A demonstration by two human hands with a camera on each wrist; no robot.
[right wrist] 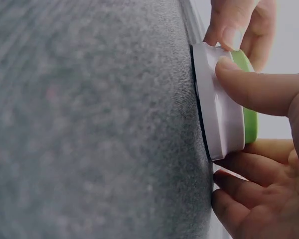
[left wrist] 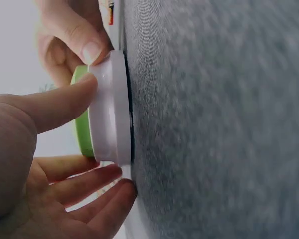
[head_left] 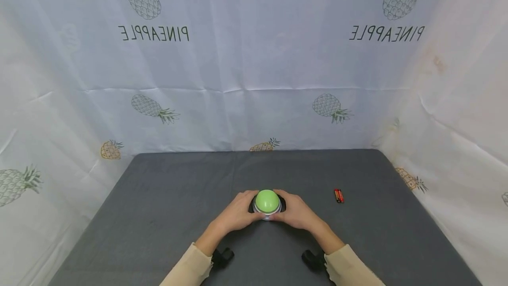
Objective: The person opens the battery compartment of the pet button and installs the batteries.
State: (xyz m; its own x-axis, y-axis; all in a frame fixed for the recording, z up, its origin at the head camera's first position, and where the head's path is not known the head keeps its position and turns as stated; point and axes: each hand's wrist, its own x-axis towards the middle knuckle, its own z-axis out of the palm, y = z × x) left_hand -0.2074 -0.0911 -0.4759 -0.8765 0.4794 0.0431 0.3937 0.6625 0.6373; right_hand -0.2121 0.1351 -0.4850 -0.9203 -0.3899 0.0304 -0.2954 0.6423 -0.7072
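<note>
Left hand and right hand clamp a green-domed white button between them, thumbs on its near side, fingers along its left and right. It sits on the dark gray table, midway across. Farther right lie two red batteries; a pineapple-printed curtain hangs beyond the far edge.

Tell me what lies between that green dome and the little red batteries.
In the head view, the person's right hand comes first, against the side of the green dome; from there to the red batteries, only bare grey tabletop.
</note>
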